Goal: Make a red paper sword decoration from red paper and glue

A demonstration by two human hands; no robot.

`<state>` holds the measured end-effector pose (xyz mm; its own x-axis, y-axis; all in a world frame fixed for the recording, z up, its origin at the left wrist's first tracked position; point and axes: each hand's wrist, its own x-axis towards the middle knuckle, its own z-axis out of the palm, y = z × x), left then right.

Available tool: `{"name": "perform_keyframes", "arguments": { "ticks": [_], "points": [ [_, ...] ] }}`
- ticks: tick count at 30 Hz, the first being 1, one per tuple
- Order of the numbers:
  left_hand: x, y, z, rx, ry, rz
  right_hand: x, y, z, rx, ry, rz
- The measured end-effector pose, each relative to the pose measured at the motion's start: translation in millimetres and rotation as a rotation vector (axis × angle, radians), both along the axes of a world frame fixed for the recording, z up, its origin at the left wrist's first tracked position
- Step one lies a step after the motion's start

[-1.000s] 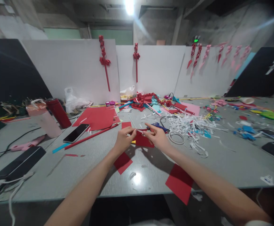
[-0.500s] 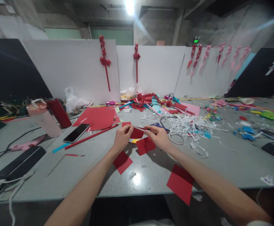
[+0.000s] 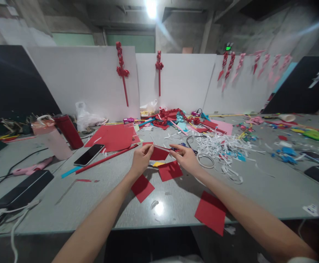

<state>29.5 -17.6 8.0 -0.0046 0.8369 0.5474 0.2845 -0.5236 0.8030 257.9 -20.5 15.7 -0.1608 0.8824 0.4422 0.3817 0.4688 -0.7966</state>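
Observation:
My left hand (image 3: pixel 143 159) pinches the left end of a red paper piece (image 3: pixel 159 153) between thumb and finger. My right hand (image 3: pixel 185 157) has its thumb and forefinger at the paper's right end. A thin pale line runs along the upper edge of this piece. Just below it on the table lies a red paper square (image 3: pixel 170 171), with a yellow tool (image 3: pixel 157 164) partly showing beside it. Another red square (image 3: pixel 143 188) rests by my left wrist. A further red paper sheet (image 3: pixel 210 213) juts over the front edge near my right forearm.
Large red sheets (image 3: pixel 112 137), a phone (image 3: pixel 89 155) and a red stick (image 3: pixel 107 159) lie to the left, with a pink bottle (image 3: pixel 51 140) and a red flask (image 3: pixel 68 131). Shredded white paper (image 3: pixel 222 144) and a white tape ring (image 3: pixel 205 160) are right. Red decorations (image 3: pixel 159 71) hang behind.
My hands have drawn slightly apart, and the paper between them shows more of its width. The yellow tool is more visible. The sheet at the front edge has shifted slightly.

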Motion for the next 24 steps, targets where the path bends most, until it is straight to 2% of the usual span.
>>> {"name": "perform_keyframes", "arguments": {
  "ticks": [24],
  "points": [
    [-0.8,4.0,-0.6,-0.085,-0.112,-0.039,2.5,6.9,-3.3,-0.033,0.073,0.041]
  ]
}}
